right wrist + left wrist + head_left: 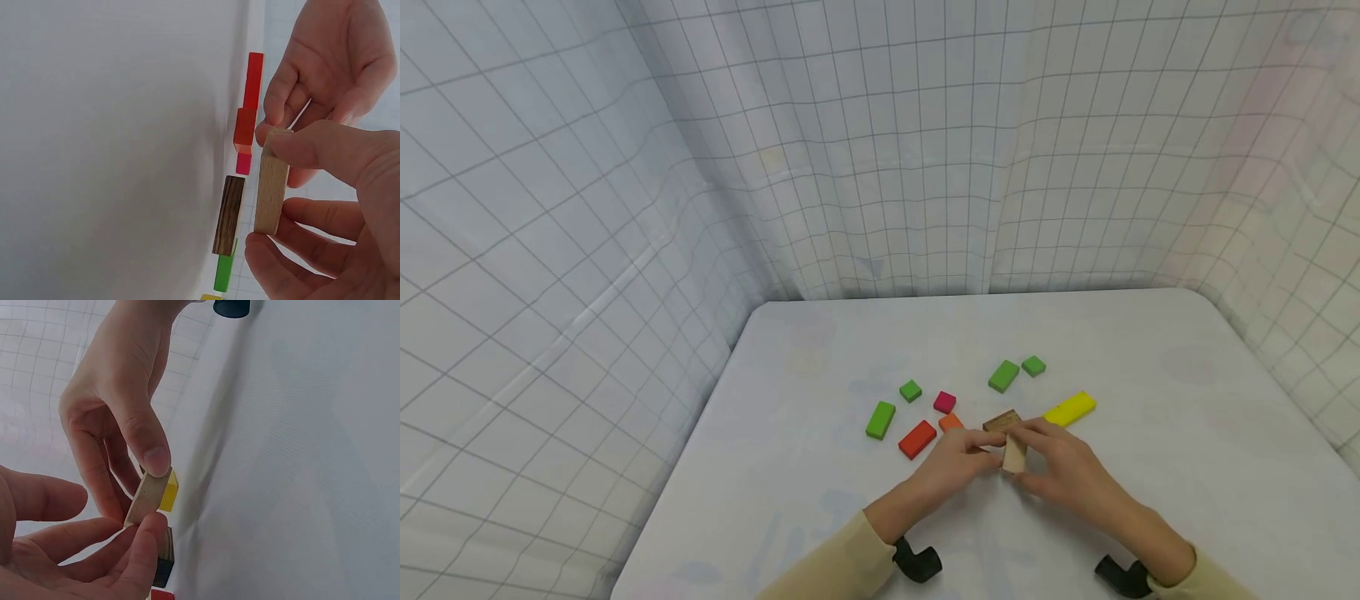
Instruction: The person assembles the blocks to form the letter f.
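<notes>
My right hand point(1071, 471) pinches a pale wooden block point(273, 190), with the thumb on one end and fingertips at the other. Close beside it, my left hand point(951, 462) reaches its fingers to the same block. One left digit stands apart from it in the left wrist view, and the block's far side is partly hidden. A brown striped wooden block point(1002, 421) lies just beyond the fingers. Past the right fingers is a yellow block point(1071, 408), while an orange block point(951, 421) sits near the left knuckles.
A red block point(917, 439) and a green block point(881, 420) lie left on the white table point(775, 492). Farther back are a small green block point(911, 391), a crimson block point(945, 402), another green block point(1003, 376) and a small green one point(1033, 366). Checked curtains point(887, 150) surround the table.
</notes>
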Tool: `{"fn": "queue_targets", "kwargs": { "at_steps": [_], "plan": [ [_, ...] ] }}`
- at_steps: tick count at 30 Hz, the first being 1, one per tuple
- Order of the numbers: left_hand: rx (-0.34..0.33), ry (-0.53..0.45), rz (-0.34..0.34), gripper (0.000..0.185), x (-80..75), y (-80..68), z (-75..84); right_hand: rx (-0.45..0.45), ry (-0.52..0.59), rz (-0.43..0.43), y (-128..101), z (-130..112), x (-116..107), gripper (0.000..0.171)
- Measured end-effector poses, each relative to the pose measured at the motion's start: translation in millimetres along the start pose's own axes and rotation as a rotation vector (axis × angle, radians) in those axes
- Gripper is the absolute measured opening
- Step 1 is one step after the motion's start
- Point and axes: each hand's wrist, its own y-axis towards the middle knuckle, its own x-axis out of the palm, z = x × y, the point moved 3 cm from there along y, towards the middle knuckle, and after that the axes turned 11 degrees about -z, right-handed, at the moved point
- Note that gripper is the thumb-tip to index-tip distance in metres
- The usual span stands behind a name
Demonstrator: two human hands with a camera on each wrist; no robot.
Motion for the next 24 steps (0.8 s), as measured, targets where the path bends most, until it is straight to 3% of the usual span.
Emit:
{"fn": "queue_targets", "kwargs": {
  "at_steps": [6,15,24],
  "plan": [
    [0.011,0.021,-0.009,0.035,-4.3,-4.7,-7.7,-0.029,-0.003,-0.025,3.4,-5.6,8.0,0.065],
    [-0.017,0.101,0.0,0.038,-10.0,-9.2,-15.9,0.01,0.01,-0.136,5.4,-9.1,18.8,0.064],
    [-0.031,0.157,-0.019,0.041,-11.8,-9.6,-19.1,-0.045,-0.011,-0.175,6.2,-9.6,23.7,0.065]
  ]
}}
